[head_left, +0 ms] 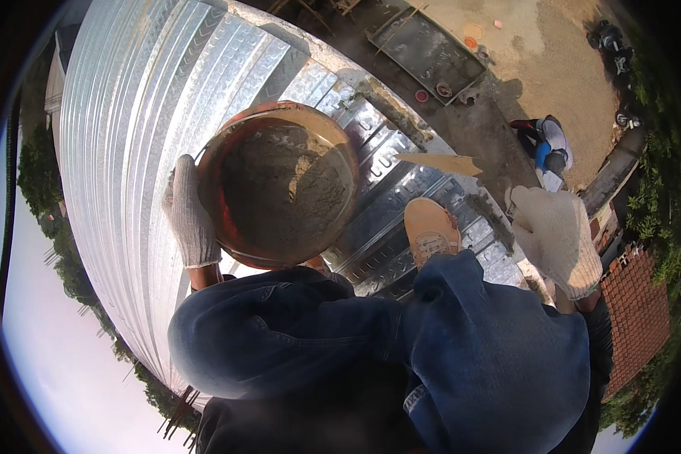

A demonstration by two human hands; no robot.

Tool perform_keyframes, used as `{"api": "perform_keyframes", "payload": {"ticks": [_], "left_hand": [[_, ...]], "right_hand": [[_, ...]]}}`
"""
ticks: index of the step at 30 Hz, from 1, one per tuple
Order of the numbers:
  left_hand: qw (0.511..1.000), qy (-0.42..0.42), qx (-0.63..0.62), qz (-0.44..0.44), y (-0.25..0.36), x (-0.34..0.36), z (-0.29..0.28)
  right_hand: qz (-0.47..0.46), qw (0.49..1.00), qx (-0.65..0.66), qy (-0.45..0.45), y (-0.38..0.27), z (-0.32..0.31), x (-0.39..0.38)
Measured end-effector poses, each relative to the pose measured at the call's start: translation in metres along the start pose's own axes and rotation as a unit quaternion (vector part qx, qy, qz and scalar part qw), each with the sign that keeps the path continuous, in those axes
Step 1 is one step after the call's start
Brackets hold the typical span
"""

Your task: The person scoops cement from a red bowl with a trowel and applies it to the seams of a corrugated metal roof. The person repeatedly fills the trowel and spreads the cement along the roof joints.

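A round reddish-brown bucket of wet grey mortar stands on ribbed metal decking in front of my knees. My left hand, in a pale knitted glove, is closed against the bucket's left side near the rim; its fingertips are partly hidden. Out to the right, past the deck's edge, my gloved right hand looks curled, and whatever may be inside it is hidden. Between the bucket and that hand lies a pointed strip of wood. My tan shoe rests on the decking.
Shiny decking spreads left and away, bordered by a rough concrete edge with a drop beyond. On the ground below are a mixing trough, a bent-over person and sandy soil. A tiled roof lies at right.
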State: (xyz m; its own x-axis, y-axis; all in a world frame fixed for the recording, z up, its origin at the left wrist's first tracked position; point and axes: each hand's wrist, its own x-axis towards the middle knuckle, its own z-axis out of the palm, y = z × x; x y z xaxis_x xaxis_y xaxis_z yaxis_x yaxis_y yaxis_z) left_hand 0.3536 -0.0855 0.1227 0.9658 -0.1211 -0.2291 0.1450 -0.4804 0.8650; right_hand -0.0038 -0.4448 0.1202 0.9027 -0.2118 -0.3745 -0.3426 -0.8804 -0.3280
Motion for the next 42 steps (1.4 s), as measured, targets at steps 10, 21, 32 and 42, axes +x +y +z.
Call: {"api": "perform_keyframes", "payload": {"ticks": [10, 21, 32, 42], "left_hand": [[0.997, 0.041, 0.031, 0.061, 0.005, -0.014, -0.003], [0.997, 0.064, -0.015, 0.046, -0.011, -0.026, 0.005], [0.998, 0.026, -0.040, 0.046, -0.021, -0.021, -0.006], [0.996, 0.067, -0.001, 0.050, -0.005, -0.025, 0.005]], "right_hand": [[-0.224, 0.925, 0.300, -0.071, -0.093, 0.036, 0.086], [-0.271, 0.880, 0.316, -0.229, -0.153, 0.064, 0.111], [-0.170, 0.896, 0.137, -0.386, -0.156, -0.005, 0.122], [-0.310, 0.940, 0.098, 0.101, -0.129, 0.050, 0.125]]}}
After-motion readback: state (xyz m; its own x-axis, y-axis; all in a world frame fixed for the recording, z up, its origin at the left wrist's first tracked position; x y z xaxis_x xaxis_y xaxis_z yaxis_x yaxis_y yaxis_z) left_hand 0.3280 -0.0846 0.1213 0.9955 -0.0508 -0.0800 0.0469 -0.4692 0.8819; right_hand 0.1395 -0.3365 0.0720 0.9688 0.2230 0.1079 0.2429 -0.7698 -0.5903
